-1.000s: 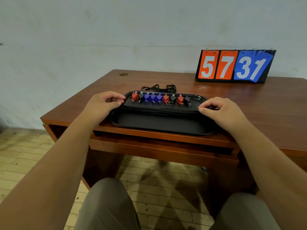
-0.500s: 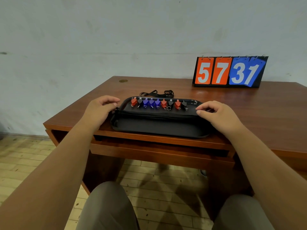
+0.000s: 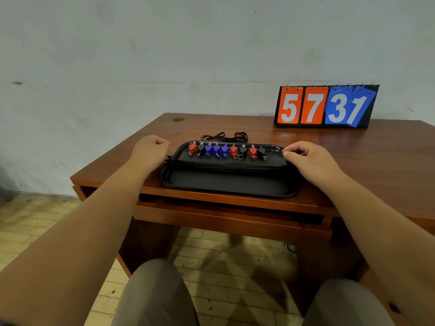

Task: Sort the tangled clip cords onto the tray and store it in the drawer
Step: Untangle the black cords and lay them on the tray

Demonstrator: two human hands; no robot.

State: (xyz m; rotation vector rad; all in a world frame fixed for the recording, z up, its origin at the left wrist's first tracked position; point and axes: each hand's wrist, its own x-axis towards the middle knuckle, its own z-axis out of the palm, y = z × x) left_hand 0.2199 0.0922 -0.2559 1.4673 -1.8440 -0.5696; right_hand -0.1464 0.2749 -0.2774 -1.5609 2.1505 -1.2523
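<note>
We see a black oblong tray (image 3: 226,184) lying flat at the near edge of the worktop, its long side running from 9 to 3 o'clock. Along its 12 o'clock rim sits a neat row of clips (image 3: 226,150): red, black, three blue, red, black, red, black, each with a small metal ring. Their black cords (image 3: 226,164) lie bundled across the tray's middle. A loose black cord tangle (image 3: 223,136) lies just past the tray at 12 o'clock. The drawer (image 3: 230,220) sits under the worktop edge at 6 o'clock.

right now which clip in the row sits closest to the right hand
The black clip at the row's right end, just past the last red one; the right hand rests beside it.
</note>
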